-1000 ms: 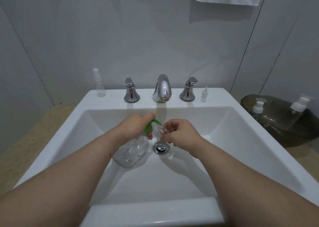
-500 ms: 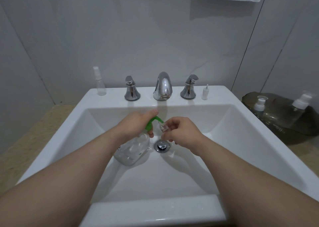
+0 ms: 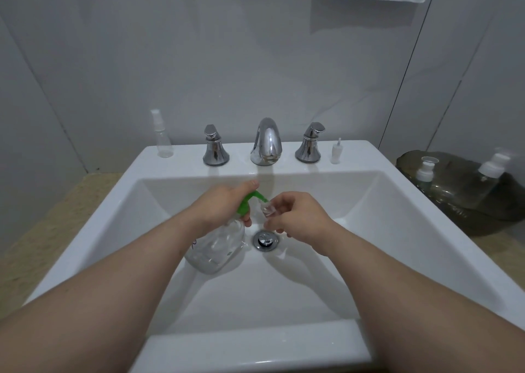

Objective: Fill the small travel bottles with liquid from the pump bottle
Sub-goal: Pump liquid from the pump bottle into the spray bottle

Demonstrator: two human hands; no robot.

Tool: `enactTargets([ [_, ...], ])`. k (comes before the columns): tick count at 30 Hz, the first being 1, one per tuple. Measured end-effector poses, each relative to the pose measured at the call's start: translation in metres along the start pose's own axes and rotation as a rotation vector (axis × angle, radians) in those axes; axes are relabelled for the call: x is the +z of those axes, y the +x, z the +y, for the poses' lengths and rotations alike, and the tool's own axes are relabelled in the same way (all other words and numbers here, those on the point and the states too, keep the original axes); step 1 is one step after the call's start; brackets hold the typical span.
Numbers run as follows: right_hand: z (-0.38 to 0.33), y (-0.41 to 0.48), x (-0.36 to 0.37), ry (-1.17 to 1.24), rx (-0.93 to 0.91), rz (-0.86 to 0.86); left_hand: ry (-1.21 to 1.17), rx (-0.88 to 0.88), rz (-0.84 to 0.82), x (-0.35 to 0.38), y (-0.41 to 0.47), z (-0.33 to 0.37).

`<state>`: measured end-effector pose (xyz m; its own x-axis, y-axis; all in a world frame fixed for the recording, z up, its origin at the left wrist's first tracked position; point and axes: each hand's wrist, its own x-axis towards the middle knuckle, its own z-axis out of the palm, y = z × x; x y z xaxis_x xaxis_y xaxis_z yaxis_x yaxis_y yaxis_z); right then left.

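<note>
Head view: spray bottle [image 3: 162, 141], faucet [image 3: 266, 142] and small cap [image 3: 336, 153] on sink [image 3: 369, 158] rim

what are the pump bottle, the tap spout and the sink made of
The pump bottle looks like clear, glossy plastic with a see-through body. Its pump head is opaque green plastic. The tap spout is polished, chrome-finished metal, going by its mirror reflections. The sink is glossy white with soft highlights, so probably glazed ceramic.
</note>
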<state>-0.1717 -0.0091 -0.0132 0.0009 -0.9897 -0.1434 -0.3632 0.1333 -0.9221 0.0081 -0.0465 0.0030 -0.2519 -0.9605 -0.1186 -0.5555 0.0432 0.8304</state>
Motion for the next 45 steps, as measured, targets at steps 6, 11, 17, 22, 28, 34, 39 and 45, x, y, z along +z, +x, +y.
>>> enactTargets([
  [6, 0.0, 0.0003, -0.0002, -0.015, -0.001, 0.002, -0.005, -0.008, -0.003, 0.0002, 0.0009, -0.0002],
  [11, 0.0, 0.0004, 0.0003, -0.021, -0.002, -0.002, 0.007, -0.034, -0.015, -0.0009, 0.0024, -0.0013],
  [17, 0.0, 0.0009, 0.0002, -0.021, 0.0, -0.006, 0.014, -0.042, -0.019, -0.0005, 0.0014, 0.0018],
  [22, 0.0012, 0.0015, -0.0002, -0.03, 0.002, -0.011, 0.012, -0.038, -0.018, -0.0009, 0.0026, 0.0018],
  [28, 0.0027, 0.0036, 0.0005, -0.05, 0.016, -0.016, 0.013, -0.018, -0.027, -0.001, 0.0031, 0.0019],
  [34, 0.0016, 0.0017, -0.0003, -0.032, 0.013, -0.008, 0.008, -0.003, -0.017, -0.0006, 0.0035, -0.0028],
  [39, 0.0002, 0.0013, -0.0013, -0.019, 0.008, 0.0, 0.019, 0.006, 0.004, 0.0005, 0.0043, -0.0019],
  [45, 0.0007, 0.0011, -0.0008, -0.022, 0.012, 0.008, -0.006, -0.015, -0.002, 0.0008, 0.0019, -0.0002],
])
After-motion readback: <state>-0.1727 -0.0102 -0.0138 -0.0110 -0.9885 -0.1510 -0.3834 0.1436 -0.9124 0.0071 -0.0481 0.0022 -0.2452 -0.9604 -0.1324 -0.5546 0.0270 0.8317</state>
